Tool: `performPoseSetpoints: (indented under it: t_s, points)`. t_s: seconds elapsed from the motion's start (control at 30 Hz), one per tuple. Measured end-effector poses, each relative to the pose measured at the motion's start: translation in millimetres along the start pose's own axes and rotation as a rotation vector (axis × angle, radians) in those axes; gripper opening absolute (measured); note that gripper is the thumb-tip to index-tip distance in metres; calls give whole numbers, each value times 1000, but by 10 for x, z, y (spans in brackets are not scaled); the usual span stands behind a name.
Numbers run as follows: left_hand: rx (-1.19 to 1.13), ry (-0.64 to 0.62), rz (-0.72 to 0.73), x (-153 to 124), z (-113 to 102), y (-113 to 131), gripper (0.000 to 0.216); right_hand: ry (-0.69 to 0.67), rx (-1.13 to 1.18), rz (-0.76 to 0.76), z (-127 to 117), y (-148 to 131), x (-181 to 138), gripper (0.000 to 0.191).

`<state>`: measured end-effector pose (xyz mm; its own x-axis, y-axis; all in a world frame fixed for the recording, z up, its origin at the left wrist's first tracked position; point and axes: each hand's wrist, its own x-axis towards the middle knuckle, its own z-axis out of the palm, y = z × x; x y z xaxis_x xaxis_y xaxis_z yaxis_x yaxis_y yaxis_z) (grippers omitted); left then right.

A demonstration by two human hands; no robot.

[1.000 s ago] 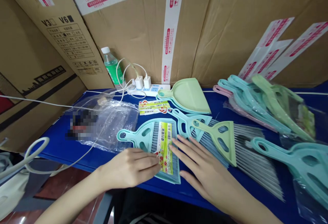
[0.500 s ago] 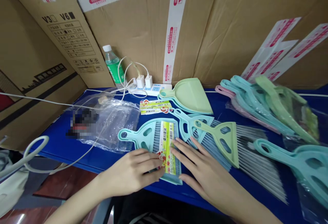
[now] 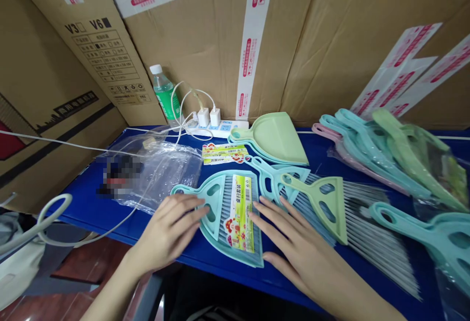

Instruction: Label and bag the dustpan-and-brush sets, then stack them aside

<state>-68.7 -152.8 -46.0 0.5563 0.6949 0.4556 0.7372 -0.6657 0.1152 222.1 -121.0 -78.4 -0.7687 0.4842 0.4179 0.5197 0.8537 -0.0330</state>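
Observation:
In front of me a light-blue dustpan point(image 3: 209, 174) lies on the blue table with a matching hand brush point(image 3: 216, 213) nested in it. A printed label card point(image 3: 242, 213) with yellow-green and flower artwork lies across the bristles. My left hand point(image 3: 171, 233) is over the set's handle end, fingers stretched and slightly bent, partly covering the handle; whether it touches is unclear. On the other side my right hand point(image 3: 293, 242) is spread open, fingertips by the card's right edge and the pan's rim. Just beyond it lie a blue brush point(image 3: 270, 176) and a green brush point(image 3: 323, 198), bristles rightward.
Stacked dustpans point(image 3: 281, 137) and loose label cards point(image 3: 223, 154) lie farther back. Bagged sets point(image 3: 382, 144) fill the right side, another blue set point(image 3: 433, 228) nearer. Clear plastic bags point(image 3: 169, 164), cables, a power strip point(image 3: 227, 127) and a bottle point(image 3: 167, 95) are left, before cardboard boxes point(image 3: 205, 51).
My left hand has moved left, from the label card's lower edge to the handle end, uncovering the card's artwork. My right hand stays almost in place. The view has shifted slightly.

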Motion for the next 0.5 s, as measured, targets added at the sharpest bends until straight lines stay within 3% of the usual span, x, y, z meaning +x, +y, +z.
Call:
performPoseSetpoints:
  t_s: [0.1,0.27,0.5]
  points:
    - [-9,-116,-178,12,-59,-167,39,46,-6,-6,-6,16,-10,51]
    - [-251,-329,-295,69,-101,-376,48,90,-28,-7,5,9,3,51]
    - [-423,-230,-371,11,-99,-398,51,113,15,68,-36,-18,-8,50]
